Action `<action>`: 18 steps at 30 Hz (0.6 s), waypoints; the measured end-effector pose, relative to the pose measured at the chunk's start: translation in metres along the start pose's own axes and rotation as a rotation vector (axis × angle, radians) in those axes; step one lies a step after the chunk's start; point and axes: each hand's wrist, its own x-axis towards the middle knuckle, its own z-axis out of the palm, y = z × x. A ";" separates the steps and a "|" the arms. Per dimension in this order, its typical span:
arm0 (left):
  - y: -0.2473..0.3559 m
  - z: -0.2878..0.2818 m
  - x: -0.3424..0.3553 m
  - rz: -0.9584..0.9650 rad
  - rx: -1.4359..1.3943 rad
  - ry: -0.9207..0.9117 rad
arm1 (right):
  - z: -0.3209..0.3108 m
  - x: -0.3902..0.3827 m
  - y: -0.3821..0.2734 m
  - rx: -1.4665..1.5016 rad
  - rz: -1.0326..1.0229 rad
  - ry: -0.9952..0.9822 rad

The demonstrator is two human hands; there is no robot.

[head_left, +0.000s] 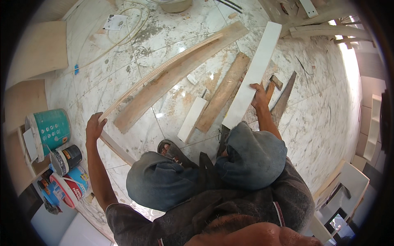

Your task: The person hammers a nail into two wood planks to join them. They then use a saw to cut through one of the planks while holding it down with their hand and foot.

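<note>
My left hand (pixel 95 126) is closed around the near end of a bundle of thin wooden strips (pixel 158 69), which slants away to the far right. The strips' far part lies over a long brown plank (pixel 141 105) on the floor. On the right, my right hand (pixel 259 97) grips the right edge of a long white board (pixel 255 67), which slopes from near my right knee to the far right. Just beyond that hand lies a hammer (pixel 276 83), its handle partly hidden by the hand. A handsaw (pixel 286 98) rests to the right of my forearm.
Between the long planks lie a rough brown plank (pixel 225 91) and a short white board (pixel 192 119). Paint buckets, one green (pixel 51 130), stand at the left. A pale hose (pixel 139 24) curls at the far left. Wood scraps and dust litter the tiled floor.
</note>
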 end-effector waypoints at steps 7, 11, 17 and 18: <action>-0.013 0.067 0.041 -0.131 -0.018 0.402 | 0.038 -0.014 -0.017 -0.083 -0.103 0.010; -0.020 0.114 0.069 -0.193 -0.176 0.560 | 0.069 -0.009 -0.016 -0.121 -0.181 0.034; 0.019 0.143 0.072 -0.340 -0.892 0.650 | 0.096 -0.027 -0.019 -0.173 -0.108 -0.040; 0.026 0.138 0.061 -0.387 -1.039 0.674 | 0.105 -0.031 -0.023 -0.211 -0.087 -0.046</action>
